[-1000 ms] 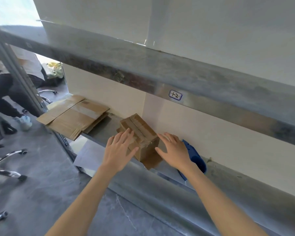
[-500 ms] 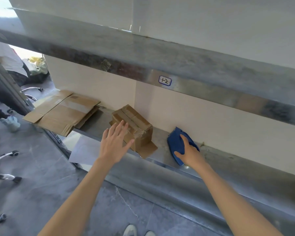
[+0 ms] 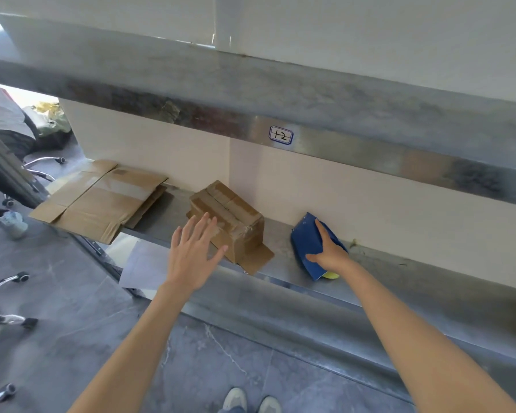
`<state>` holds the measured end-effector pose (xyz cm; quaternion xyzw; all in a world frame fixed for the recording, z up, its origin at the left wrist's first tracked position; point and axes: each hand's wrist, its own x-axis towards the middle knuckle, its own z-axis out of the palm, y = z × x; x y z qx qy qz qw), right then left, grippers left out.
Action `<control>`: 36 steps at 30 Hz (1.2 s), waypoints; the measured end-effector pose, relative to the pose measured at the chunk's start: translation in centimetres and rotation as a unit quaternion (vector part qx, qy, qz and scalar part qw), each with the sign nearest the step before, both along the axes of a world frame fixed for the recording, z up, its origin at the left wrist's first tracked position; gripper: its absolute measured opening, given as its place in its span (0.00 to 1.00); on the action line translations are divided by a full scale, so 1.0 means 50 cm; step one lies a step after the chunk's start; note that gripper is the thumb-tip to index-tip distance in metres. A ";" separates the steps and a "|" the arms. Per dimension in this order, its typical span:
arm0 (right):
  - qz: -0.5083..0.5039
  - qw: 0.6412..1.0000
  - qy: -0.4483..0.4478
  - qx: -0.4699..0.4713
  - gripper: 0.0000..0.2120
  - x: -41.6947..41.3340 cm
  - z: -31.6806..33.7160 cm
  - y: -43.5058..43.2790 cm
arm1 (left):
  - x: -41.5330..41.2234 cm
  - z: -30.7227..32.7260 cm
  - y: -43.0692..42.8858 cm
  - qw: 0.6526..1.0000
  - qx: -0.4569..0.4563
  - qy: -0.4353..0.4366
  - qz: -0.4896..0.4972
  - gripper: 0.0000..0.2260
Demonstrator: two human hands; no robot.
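Taped brown cardboard box (image 3: 230, 217), glossy blue pouch (image 3: 307, 244), brushed metal shelf (image 3: 283, 248).

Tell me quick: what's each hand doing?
Left hand: open, fingers spread, at the taped cardboard box.
Right hand: grips the blue packet.
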<state>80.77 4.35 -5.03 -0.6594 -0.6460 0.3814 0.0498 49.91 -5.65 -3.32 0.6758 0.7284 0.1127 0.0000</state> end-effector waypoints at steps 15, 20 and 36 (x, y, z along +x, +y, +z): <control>-0.007 0.996 0.008 0.089 0.39 -0.009 0.021 0.005 | -0.023 0.023 0.001 0.999 0.041 -0.027 -0.017 0.27; 0.102 0.975 -0.031 0.195 0.38 -0.010 0.092 -0.011 | -0.014 0.055 0.026 0.994 0.077 -0.077 -0.027 0.23; 0.341 0.904 -0.024 0.254 0.39 -0.082 0.197 -0.068 | 0.035 0.155 0.056 0.924 -0.039 -0.344 -0.161 0.21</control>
